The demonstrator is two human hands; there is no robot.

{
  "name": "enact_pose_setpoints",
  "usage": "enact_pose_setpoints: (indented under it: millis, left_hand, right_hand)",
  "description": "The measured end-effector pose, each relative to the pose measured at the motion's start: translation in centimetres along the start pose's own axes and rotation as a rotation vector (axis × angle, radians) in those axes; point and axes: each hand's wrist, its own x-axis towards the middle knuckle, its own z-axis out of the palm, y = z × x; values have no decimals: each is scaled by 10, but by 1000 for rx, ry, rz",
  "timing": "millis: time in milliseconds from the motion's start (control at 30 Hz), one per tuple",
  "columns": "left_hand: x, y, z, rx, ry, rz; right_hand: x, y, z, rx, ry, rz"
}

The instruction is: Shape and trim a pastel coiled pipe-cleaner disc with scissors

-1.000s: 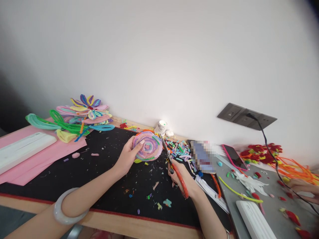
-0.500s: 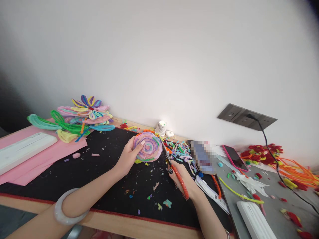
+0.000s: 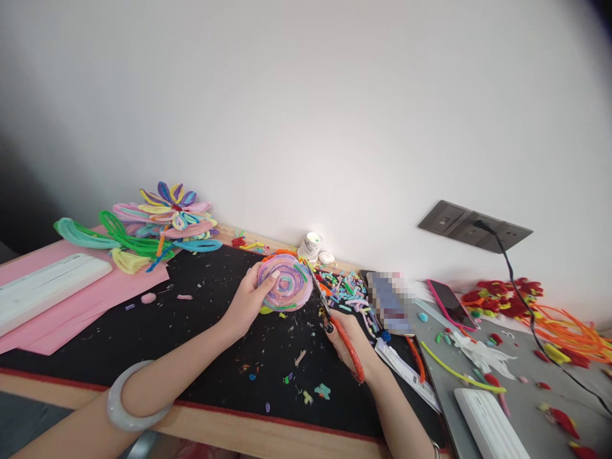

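Observation:
My left hand (image 3: 251,296) grips the left edge of a round coil of pastel pipe cleaners (image 3: 285,284), thumb lying across its face. Mostly pink and purple, the disc is held above the black mat (image 3: 205,363). In my right hand (image 3: 348,335) is a pair of red-handled scissors (image 3: 348,347), their blades pointing up and left, close by the disc's right edge. Whether the blades touch the disc I cannot tell. Yellow and orange pieces show around the disc's rim. Small fuzzy scraps (image 3: 310,392) are scattered over the mat beneath my hands.
Behind my right hand lie a heap of cut pipe cleaner bits (image 3: 351,290) and a phone (image 3: 389,303). A white cup (image 3: 310,246) stands by the wall. Pipe cleaner flowers (image 3: 176,213) are at the left, beside pink paper (image 3: 62,335). A black cord (image 3: 514,280) hangs at the right.
Hardly anything differs: the whole view has shifted very slightly. Both hands keep the same hold on the disc and the scissors.

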Motion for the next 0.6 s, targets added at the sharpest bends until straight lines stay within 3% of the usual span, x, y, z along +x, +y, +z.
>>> enact_pose_setpoints:
  millis: [400, 600]
  left_hand:
    - [1, 0, -2, -15, -63, -24]
    - [1, 1, -1, 54, -30, 14]
  right_hand:
    - [-1, -1, -1, -12, -39, 36]
    - [-2, -1, -2, 18, -54, -44]
